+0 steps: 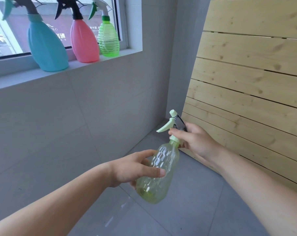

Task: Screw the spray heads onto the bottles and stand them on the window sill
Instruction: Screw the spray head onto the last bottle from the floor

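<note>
Item 1. Translucent pale yellow-green plastic bottle (163, 160) with a faceted body, held in mid-air above the grey tiled floor (204, 210), well below the sill. It is tilted, neck towards one o'clock, base towards seven o'clock.

Item 2. Pale green plastic spray head (171, 122) with a curved trigger, seated on the neck of Item 1; the trigger points towards nine o'clock. Whether the collar is fully tightened cannot be told.

Item 3. Left hand (135, 169), entering from eight o'clock, thumb and fingers wrapped round the body of Item 1.

Item 4. Right hand (195, 140), entering from four o'clock, fingers clamped round the collar and rear of the spray head.

Item 5. Grey window sill (16, 75), at eleven o'clock from the held bottle, bearing three upright bottles with heads fitted, in a row from left to right:
a. opaque turquoise plastic bottle (45, 48), teal trigger;
b. opaque pink plastic bottle (84, 43), black head, just beside the turquoise one;
c. translucent bright green ribbed plastic bottle (108, 40), white head with green trigger, close beside the pink one.

Item 6. Grey tiled wall (76, 120) under the sill.

Item 7. Pale wooden slatted panel (246, 82), at two o'clock, leaning behind the right hand.
</note>
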The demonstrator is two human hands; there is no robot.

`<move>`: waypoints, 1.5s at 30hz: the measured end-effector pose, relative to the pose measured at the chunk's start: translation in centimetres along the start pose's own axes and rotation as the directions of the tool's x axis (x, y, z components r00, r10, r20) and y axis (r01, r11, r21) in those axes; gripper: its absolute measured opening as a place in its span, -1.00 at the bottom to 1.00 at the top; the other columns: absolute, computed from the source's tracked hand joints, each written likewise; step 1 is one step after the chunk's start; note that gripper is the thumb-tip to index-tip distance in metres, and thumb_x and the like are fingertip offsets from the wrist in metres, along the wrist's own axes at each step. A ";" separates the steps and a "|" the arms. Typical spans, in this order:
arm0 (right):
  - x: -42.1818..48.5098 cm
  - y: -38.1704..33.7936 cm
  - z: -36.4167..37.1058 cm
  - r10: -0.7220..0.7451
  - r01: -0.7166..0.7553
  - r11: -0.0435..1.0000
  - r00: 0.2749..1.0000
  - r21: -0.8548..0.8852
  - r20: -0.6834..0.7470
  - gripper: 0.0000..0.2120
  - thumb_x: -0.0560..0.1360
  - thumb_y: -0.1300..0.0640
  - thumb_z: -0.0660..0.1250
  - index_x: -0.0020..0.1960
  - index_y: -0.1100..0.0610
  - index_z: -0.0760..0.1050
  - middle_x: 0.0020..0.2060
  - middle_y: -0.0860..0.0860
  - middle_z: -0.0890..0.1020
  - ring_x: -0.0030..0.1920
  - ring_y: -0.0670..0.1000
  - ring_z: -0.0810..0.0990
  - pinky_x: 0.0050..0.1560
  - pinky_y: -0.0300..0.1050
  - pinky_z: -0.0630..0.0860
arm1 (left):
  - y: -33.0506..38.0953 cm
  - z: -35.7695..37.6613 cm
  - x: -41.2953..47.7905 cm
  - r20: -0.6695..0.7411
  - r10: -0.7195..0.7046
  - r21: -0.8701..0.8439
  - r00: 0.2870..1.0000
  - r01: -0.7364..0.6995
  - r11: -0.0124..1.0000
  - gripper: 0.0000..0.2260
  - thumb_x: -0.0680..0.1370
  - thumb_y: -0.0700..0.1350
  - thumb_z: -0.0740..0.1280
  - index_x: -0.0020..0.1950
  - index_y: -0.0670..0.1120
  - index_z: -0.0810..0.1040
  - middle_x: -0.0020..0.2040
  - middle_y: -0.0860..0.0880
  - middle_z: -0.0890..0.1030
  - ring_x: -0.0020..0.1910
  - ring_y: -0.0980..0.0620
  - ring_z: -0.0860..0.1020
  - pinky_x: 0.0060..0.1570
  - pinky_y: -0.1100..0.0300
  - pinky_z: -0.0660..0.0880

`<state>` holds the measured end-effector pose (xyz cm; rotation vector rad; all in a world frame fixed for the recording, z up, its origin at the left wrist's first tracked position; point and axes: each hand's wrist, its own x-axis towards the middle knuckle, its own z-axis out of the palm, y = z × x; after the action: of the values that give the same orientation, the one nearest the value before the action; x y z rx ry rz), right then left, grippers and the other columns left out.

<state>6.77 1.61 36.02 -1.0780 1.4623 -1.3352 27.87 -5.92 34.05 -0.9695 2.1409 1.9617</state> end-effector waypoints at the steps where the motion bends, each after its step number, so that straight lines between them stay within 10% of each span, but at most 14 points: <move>1: 0.0 -0.1 -0.3 0.012 -0.013 0.998 1.000 0.058 0.029 -0.87 0.46 0.18 0.41 -0.01 0.17 0.54 -0.05 0.13 0.55 -0.06 0.01 0.55 -0.08 -0.13 0.58 | 0.1 -0.1 0.0 -0.012 -0.002 -0.004 1.000 0.002 1.000 -0.58 0.52 0.04 0.52 0.36 0.20 0.53 0.18 -0.11 0.70 0.23 -0.17 0.67 -0.10 0.06 0.57; 9: 0.2 0.4 0.6 -0.063 0.049 0.984 0.995 -0.172 -0.077 -0.79 0.53 0.11 0.42 0.01 0.25 0.52 -0.19 0.08 0.40 -0.35 -0.19 0.48 -0.31 -0.40 0.47 | 0.0 0.0 0.1 -0.006 -0.020 0.011 1.000 0.020 1.000 -0.59 0.50 0.06 0.52 0.30 0.25 0.51 0.28 -0.14 0.66 0.17 -0.15 0.69 -0.14 0.09 0.58; 15: 0.2 -0.4 -0.4 -0.013 0.010 0.999 0.997 0.035 0.074 -0.91 0.50 0.31 0.41 -0.03 0.20 0.53 -0.01 0.14 0.62 -0.01 0.04 0.62 0.06 -0.06 0.61 | 0.1 -0.4 0.0 -0.007 0.012 -0.002 1.000 -0.012 1.000 -0.55 0.47 0.08 0.52 0.35 0.18 0.55 0.09 -0.09 0.71 0.09 -0.11 0.70 -0.14 0.07 0.57; 19: 0.3 0.3 0.7 -0.061 0.044 0.980 0.995 -0.194 -0.082 -0.86 0.51 0.13 0.44 -0.13 0.08 0.48 -0.25 -0.01 0.46 -0.35 -0.22 0.49 -0.28 -0.41 0.47 | -0.1 -0.4 0.1 0.012 -0.001 0.019 1.000 0.000 1.000 -0.55 0.45 0.12 0.52 0.33 0.19 0.56 0.04 0.00 0.68 0.01 0.02 0.69 -0.09 -0.01 0.59; 24: 0.6 0.2 -0.2 0.028 -0.029 1.000 0.995 0.012 0.092 -0.67 0.41 0.18 0.44 0.14 0.24 0.53 -0.01 0.07 0.60 -0.07 -0.04 0.61 -0.12 -0.20 0.58 | -0.2 -0.8 0.0 -0.003 0.006 0.028 1.000 -0.006 1.000 -0.61 0.50 0.07 0.52 0.31 0.20 0.58 0.00 -0.01 0.68 -0.04 0.03 0.68 -0.04 -0.08 0.58; 30: 0.8 0.8 1.4 -0.011 -0.005 0.986 0.995 -0.168 -0.097 -0.79 0.45 0.01 0.47 -0.13 0.07 0.47 -0.28 -0.04 0.42 -0.30 -0.09 0.45 -0.24 -0.24 0.46 | -0.6 -0.8 0.4 -0.016 0.000 0.041 1.000 0.000 0.999 -0.57 0.46 0.13 0.54 0.30 0.22 0.56 0.02 -0.02 0.70 -0.01 -0.03 0.68 -0.01 -0.15 0.58; 34: 0.6 0.0 0.5 0.021 -0.029 0.995 0.996 0.092 0.085 -0.91 0.50 0.26 0.40 -0.03 0.13 0.54 -0.07 0.11 0.58 -0.10 0.00 0.58 -0.08 -0.13 0.58 | -0.7 -1.2 0.4 -0.034 0.013 0.036 0.999 -0.012 0.999 -0.56 0.44 0.12 0.54 0.29 0.21 0.56 0.03 -0.04 0.69 -0.01 -0.04 0.67 0.05 -0.20 0.61; 40: 0.8 0.7 1.2 -0.022 0.000 0.981 0.993 -0.194 -0.115 -0.74 0.45 0.00 0.49 -0.10 0.16 0.49 -0.29 -0.04 0.42 -0.33 -0.13 0.48 -0.19 -0.20 0.46 | -0.7 -0.8 0.6 -0.064 0.010 0.076 0.998 -0.006 0.997 -0.53 0.44 0.12 0.55 0.32 0.22 0.53 0.01 -0.05 0.66 -0.04 -0.04 0.66 0.12 -0.31 0.61; 45: 0.6 -0.1 0.0 0.029 -0.034 0.998 0.995 0.055 0.094 -0.78 0.43 0.25 0.45 0.06 0.19 0.55 -0.03 0.13 0.60 -0.01 0.03 0.62 0.09 0.04 0.59 | -0.4 -1.2 0.4 -0.055 0.019 0.050 0.998 -0.017 0.999 -0.60 0.52 0.05 0.54 0.32 0.20 0.54 0.03 -0.04 0.65 -0.03 -0.04 0.67 0.13 -0.30 0.61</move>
<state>6.57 1.02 36.07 -1.0625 1.3602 -1.2793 28.13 -7.17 33.75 -1.0118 2.2238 1.9018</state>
